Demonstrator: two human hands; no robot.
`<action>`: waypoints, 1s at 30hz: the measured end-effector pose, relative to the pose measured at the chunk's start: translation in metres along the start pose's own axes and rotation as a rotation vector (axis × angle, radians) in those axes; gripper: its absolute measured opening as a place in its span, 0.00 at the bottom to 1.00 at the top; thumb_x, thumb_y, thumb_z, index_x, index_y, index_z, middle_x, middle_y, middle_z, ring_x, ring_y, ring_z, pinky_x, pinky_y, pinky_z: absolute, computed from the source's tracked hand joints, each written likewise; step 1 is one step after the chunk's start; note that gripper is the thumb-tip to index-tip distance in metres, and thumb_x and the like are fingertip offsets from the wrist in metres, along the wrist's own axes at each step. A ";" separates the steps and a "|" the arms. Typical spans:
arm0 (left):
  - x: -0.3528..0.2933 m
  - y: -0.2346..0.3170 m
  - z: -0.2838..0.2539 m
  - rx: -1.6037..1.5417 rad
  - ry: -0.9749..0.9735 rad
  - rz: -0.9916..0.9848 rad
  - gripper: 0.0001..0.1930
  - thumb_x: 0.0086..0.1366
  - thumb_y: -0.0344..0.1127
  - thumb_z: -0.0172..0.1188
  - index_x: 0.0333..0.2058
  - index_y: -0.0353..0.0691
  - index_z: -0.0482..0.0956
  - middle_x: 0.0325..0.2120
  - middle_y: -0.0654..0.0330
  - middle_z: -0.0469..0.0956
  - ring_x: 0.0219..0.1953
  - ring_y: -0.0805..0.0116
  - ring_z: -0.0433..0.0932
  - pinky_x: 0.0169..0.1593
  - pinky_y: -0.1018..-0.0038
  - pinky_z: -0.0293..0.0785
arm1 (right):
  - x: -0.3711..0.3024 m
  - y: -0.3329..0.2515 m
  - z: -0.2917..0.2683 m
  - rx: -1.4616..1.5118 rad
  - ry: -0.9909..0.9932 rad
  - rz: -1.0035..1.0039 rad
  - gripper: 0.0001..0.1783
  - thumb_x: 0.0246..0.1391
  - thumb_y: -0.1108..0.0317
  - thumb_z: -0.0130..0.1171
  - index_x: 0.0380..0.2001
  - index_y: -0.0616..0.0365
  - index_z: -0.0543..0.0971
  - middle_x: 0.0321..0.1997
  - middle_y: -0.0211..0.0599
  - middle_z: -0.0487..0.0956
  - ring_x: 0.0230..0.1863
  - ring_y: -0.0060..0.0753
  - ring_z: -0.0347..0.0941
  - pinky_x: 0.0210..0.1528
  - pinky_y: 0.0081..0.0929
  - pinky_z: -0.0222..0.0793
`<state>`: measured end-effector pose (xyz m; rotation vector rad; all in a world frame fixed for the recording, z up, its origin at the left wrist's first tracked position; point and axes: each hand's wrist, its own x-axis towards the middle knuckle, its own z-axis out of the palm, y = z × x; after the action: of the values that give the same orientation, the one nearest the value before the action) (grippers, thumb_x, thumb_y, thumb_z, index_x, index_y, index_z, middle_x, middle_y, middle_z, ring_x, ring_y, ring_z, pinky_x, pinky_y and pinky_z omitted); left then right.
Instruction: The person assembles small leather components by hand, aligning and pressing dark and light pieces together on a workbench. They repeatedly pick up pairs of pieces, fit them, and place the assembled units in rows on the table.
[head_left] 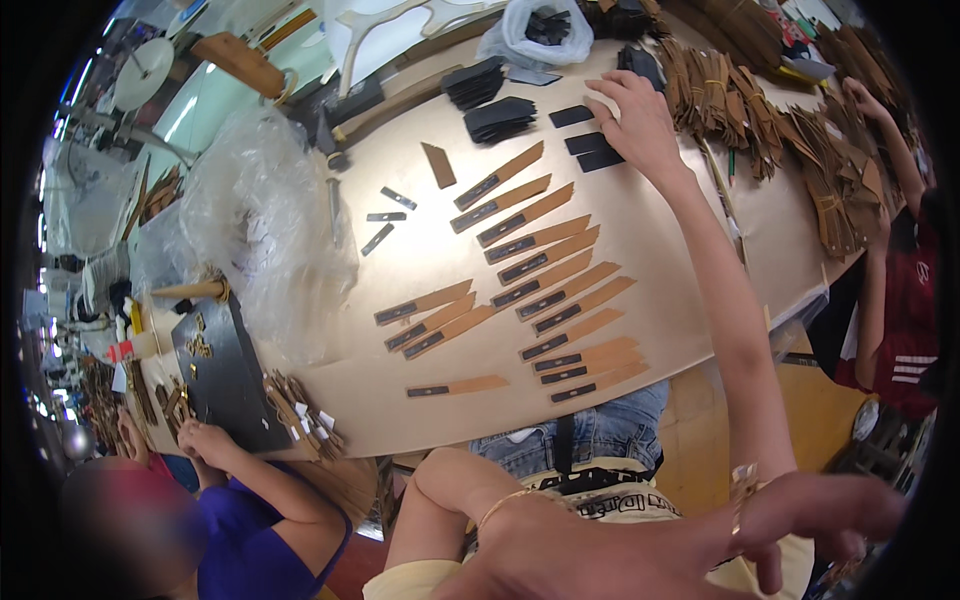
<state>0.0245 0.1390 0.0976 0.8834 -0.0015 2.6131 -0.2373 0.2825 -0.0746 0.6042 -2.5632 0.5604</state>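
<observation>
My right hand (640, 125) reaches across the table with its fingers apart, beside small black rectangular pieces (572, 116) laid in a short column. Whether its fingertips touch them I cannot tell. A black stack (640, 65) lies just beyond it. My left hand (640, 550) is raised close in front of me, large and slightly blurred, with fingers stretched toward the right and nothing visible in them. Brown strips (550, 235), each with a dark rectangular patch at one end, lie in slanted rows on the table (400, 150). Small dark patches (386, 217) and one plain brown piece (438, 165) lie left of them.
Piles of black pieces (500, 120) and a plastic bag (545, 35) stand at the back. A hammer (400, 105) and crumpled clear plastic (265, 220) lie left. Tied brown bundles (720, 105) fill the right edge. A co-worker (260, 530) sits left; another (900, 290) works right.
</observation>
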 end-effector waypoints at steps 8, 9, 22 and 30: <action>-0.008 0.011 -0.016 0.068 0.051 -0.050 0.39 0.68 0.69 0.41 0.49 0.33 0.77 0.56 0.42 0.69 0.59 0.55 0.67 0.63 0.60 0.58 | 0.022 0.041 -0.023 -0.266 0.077 0.363 0.17 0.58 0.53 0.60 0.43 0.52 0.84 0.39 0.38 0.81 0.43 0.43 0.77 0.46 0.37 0.72; -0.012 0.016 -0.021 0.076 0.120 0.004 0.39 0.68 0.69 0.41 0.49 0.33 0.77 0.55 0.43 0.69 0.59 0.55 0.68 0.63 0.60 0.58 | 0.025 0.042 -0.026 -0.292 0.069 0.413 0.18 0.58 0.52 0.60 0.43 0.51 0.84 0.39 0.38 0.81 0.42 0.43 0.77 0.45 0.37 0.72; -0.085 0.062 -0.043 1.060 0.886 -0.218 0.13 0.70 0.38 0.56 0.42 0.31 0.77 0.46 0.48 0.77 0.47 0.61 0.77 0.56 0.63 0.72 | 0.057 -0.058 0.003 0.408 -0.456 -0.028 0.28 0.50 0.49 0.68 0.47 0.59 0.82 0.40 0.47 0.77 0.46 0.49 0.73 0.51 0.40 0.67; -0.087 0.073 -0.051 1.124 0.888 -0.209 0.11 0.69 0.34 0.56 0.42 0.31 0.77 0.45 0.49 0.77 0.46 0.63 0.76 0.54 0.65 0.71 | 0.045 -0.068 0.011 0.388 -0.376 0.038 0.20 0.48 0.57 0.70 0.44 0.52 0.85 0.47 0.37 0.76 0.52 0.41 0.70 0.57 0.35 0.66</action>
<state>0.0325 0.0463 0.0146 -0.1332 1.7611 2.4265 -0.2434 0.2071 -0.0419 0.8622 -2.8367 1.0615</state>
